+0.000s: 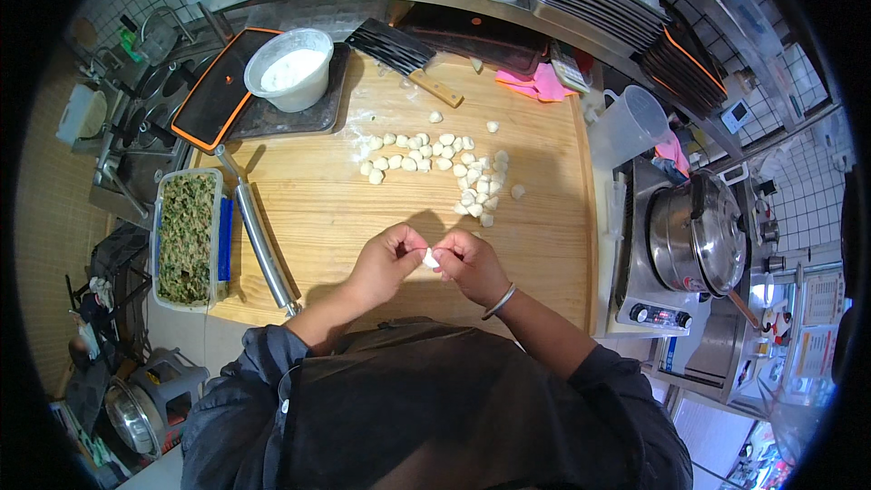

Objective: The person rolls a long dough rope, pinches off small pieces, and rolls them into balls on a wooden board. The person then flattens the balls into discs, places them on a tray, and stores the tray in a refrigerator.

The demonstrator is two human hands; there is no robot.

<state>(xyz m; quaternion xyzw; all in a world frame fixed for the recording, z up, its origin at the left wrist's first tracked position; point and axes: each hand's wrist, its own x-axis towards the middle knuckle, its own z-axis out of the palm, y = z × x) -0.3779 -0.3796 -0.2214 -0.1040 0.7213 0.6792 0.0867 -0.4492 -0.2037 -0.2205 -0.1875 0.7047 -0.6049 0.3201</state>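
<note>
Close to my body, over the wooden work board (326,211), my left hand (385,260) and my right hand (472,265) meet at the fingertips. Both pinch a small white piece of dough (431,258) between thumb and forefinger. Beyond them lie many small dough pieces (471,180), loosely grouped on the board, with a few apart from the rest. To the left a metal rolling pin (262,245) lies lengthwise. Beside it stands a clear plastic container (219,184) full of a green-flecked minced filling (185,238).
A tub of white flour (289,71) rests on a dark tray at the back left. A wood-handled slotted tool (408,64), pink cloths (537,85) and a stack of trays (592,3) are at the back. On the right stand a plastic jug (629,126) and a lidded steel pot (697,235) on a cooker.
</note>
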